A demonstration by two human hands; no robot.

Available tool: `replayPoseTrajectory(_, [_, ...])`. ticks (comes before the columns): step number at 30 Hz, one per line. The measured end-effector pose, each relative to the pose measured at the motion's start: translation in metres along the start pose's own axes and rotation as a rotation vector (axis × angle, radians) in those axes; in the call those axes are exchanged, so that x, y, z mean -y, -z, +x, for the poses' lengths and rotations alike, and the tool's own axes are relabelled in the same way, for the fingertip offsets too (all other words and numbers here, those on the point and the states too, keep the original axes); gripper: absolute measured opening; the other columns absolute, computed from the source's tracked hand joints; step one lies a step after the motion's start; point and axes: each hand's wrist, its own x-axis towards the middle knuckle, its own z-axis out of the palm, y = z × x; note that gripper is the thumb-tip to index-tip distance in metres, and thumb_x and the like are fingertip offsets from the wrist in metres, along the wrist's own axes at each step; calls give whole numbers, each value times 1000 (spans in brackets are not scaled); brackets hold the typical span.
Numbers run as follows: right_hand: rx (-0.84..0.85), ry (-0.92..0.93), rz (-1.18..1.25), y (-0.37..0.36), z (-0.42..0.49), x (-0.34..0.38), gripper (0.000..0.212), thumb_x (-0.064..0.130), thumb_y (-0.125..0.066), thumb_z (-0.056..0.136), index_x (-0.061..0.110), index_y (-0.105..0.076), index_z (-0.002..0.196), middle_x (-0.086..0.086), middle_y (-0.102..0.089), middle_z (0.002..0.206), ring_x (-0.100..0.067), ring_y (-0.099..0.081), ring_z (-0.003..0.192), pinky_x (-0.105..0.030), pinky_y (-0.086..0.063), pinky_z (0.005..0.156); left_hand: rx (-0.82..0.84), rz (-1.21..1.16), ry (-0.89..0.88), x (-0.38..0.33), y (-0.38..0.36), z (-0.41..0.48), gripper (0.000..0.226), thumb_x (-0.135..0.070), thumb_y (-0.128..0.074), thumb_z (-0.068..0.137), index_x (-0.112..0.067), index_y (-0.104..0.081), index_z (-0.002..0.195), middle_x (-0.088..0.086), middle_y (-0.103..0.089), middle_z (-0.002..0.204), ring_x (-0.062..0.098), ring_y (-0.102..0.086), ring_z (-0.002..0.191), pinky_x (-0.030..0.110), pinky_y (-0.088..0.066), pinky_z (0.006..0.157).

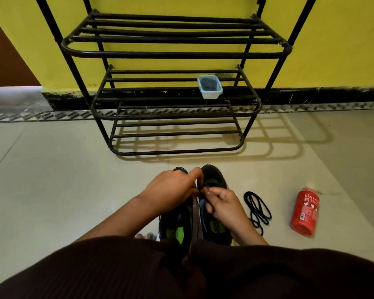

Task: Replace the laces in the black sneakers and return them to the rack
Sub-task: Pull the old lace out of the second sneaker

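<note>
Hands first: we note the left hand (173,188) and the right hand (224,205) drawn close together, fingertips almost meeting, over the eyelet row of the right-side sneaker (214,175). Both have their fingers curled. Each pinches a short lace end (204,187) between thumb and fingertips, just above the tongue. The left wrist lies across the left-side sneaker (174,226) and hides most of its front half.

Both black sneakers stand on the floor (52,180) side by side, toes toward twelve o'clock, heels toward the person. Green insoles show in the openings. We cannot tell how many eyelets are threaded.

At three o'clock from the hands, near the right-side sneaker but apart from it, a spare lace (257,210), black, lies in a long folded coil on the tiles. Farther out at three o'clock a red bottle (304,212) lies on its side, pale cap end toward twelve.

At twelve o'clock, well apart from the shoes, the black metal rack (175,55) stands against a yellow wall (333,39). On its middle shelf, right of centre, sits a small pale-blue tub (211,94) with something dark inside.
</note>
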Motion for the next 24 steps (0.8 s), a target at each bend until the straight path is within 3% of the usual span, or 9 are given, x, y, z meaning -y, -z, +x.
replayPoseTrajectory(3, [-51,59,3,1,-3,2,28,21,-48,96,18,-68,77,2,-64,65,-7,-56,62,-22,-44,60,-16,59,-9,1,-1,-5,27,-40,-42,95,-26,-47,118,2,-65,98,23,-61,88,30,-43,69])
replayPoseTrajectory(6, [-27,121,-92,0,-4,1,26,25,-50,95,11,-70,86,-20,-68,89,-29,-62,87,-41,-48,83,-77,56,-28,2,-5,-9,29,-43,-44,94,-30,-49,120,-3,-67,101,20,-62,91,27,-43,71])
replayPoseTrajectory(9, [-2,144,-116,0,-4,0,25,28,-52,94,15,-71,85,-17,-70,86,-31,-63,86,-44,-48,79,-212,37,-157,4,-8,-12,52,-37,-64,84,-32,-46,132,-5,-70,82,15,-66,70,24,-48,57])
replayPoseTrajectory(11, [25,148,-135,2,-3,-3,29,28,-52,93,8,-70,84,-23,-66,77,-32,-61,72,-42,-44,65,-292,60,-258,5,-11,-13,61,-32,-84,62,-31,-62,119,-7,-61,54,10,-57,43,15,-36,40])
replayPoseTrajectory(14, [114,162,-148,4,-2,-7,29,26,-49,96,8,-70,87,-36,-59,86,-44,-57,76,-31,-35,65,-315,41,-329,6,-13,-13,28,-30,-86,57,-32,-75,81,-11,-62,53,7,-58,43,13,-35,37])
replayPoseTrajectory(16, [132,158,-176,7,-4,-5,30,34,-48,95,23,-73,82,-29,-64,90,-43,-58,87,-35,-43,70,-325,34,-294,7,-12,-15,7,-32,-73,63,-30,-73,71,-9,-62,54,10,-58,45,15,-39,37])
replayPoseTrajectory(18, [119,152,-206,13,-8,0,35,35,-48,95,25,-69,69,-4,-69,72,-19,-63,72,-27,-42,69,-362,25,-224,11,-12,-16,10,-31,-66,68,-26,-74,72,-6,-64,57,13,-61,47,18,-44,39])
replayPoseTrajectory(20, [92,146,-302,23,-13,7,36,36,-48,94,26,-60,61,9,-58,63,-2,-52,62,-21,-37,64,-428,8,-129,18,-10,-18,9,-28,-68,72,-23,-74,76,-3,-67,59,15,-62,48,21,-48,41])
replayPoseTrajectory(24, [-112,119,-650,58,-18,17,31,47,-53,87,36,-57,58,13,-50,96,-7,-37,100,-29,-25,88,-523,-48,122,48,-11,-22,16,-30,-62,77,-21,-74,81,0,-69,63,22,-65,52,26,-51,47])
